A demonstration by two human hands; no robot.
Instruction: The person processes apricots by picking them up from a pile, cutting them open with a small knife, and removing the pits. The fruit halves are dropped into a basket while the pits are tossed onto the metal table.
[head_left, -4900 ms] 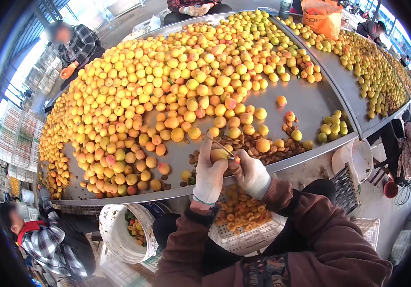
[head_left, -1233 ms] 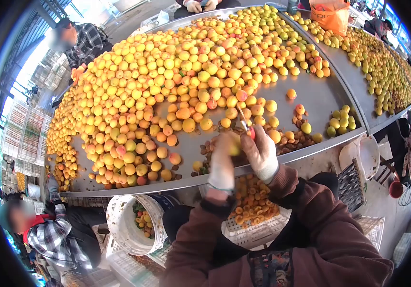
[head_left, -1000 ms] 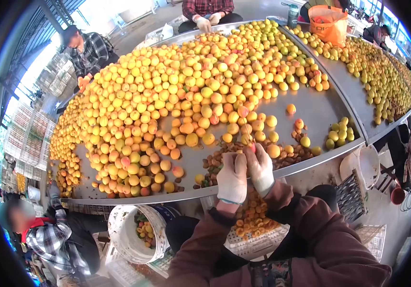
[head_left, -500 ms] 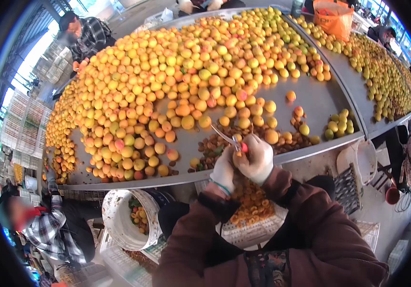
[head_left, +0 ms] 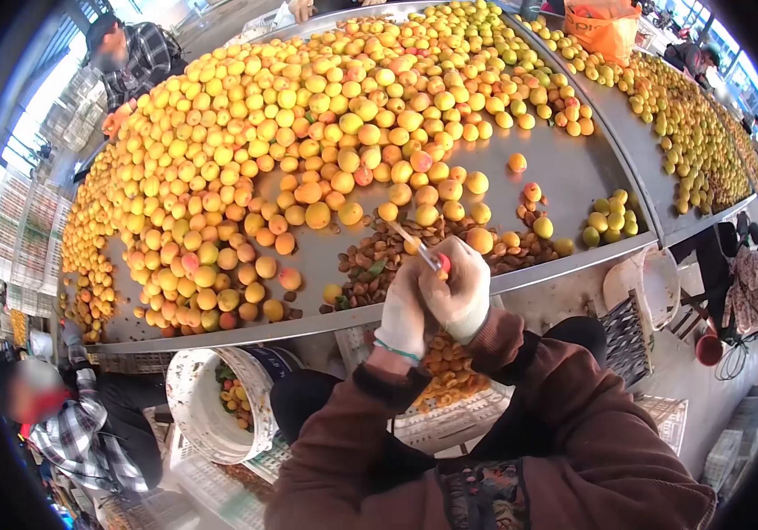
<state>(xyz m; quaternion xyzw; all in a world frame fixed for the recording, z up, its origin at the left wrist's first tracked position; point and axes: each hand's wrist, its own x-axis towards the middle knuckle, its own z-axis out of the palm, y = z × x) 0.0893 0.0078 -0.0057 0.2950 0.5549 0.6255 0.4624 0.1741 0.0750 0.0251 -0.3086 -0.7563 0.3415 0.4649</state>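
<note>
Both my hands wear white gloves and are pressed together over the front edge of the steel table (head_left: 573,177). My right hand (head_left: 460,284) grips a small knife (head_left: 421,250) with a red handle, its blade pointing up and left. My left hand (head_left: 403,311) is curled against the right one; what it holds is hidden by the gloves. Just beyond the hands lies a heap of brown apricot pits (head_left: 370,262). A large pile of yellow-orange apricots (head_left: 308,115) covers the table behind that.
A white bucket (head_left: 207,406) with some fruit stands below the table at left. A white crate with halved apricots (head_left: 449,375) sits under my hands. Several greener apricots (head_left: 607,221) lie apart at right. Other people sit around the table. An orange bag (head_left: 601,26) is at the far end.
My hands came together at the table's edge and dropped slightly; the yellow apricot seen in my left hand earlier is no longer visible. The knife blade now points up-left.
</note>
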